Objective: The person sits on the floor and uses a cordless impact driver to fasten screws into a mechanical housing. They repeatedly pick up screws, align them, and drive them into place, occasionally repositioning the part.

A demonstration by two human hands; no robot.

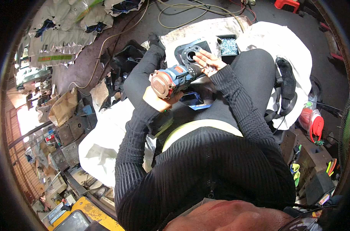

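Note:
A blue and black cordless drill (175, 74) lies across my lap, its black chuck end pointing right. My left hand (159, 101) is closed around its grip, under the round brown rear end. My right hand (210, 61) is beside the chuck, fingers stretched toward a black round flange (190, 54) with a central hole. Small shiny pieces that look like screws rest in that palm; their number is hard to make out. The flange sits on a pale housing (175, 59) between my legs. Beyond my right hand stands a dark tray (227, 55) of small silvery screws.
White sacks (101, 150) lie to both sides of me. Cables (198, 7) loop over the floor ahead. Wrapped silvery packages (63, 42) are stacked at far left. A red-lidded container (316, 125) and metal blocks (309, 165) stand at right; a yellow frame (91, 210) is at lower left.

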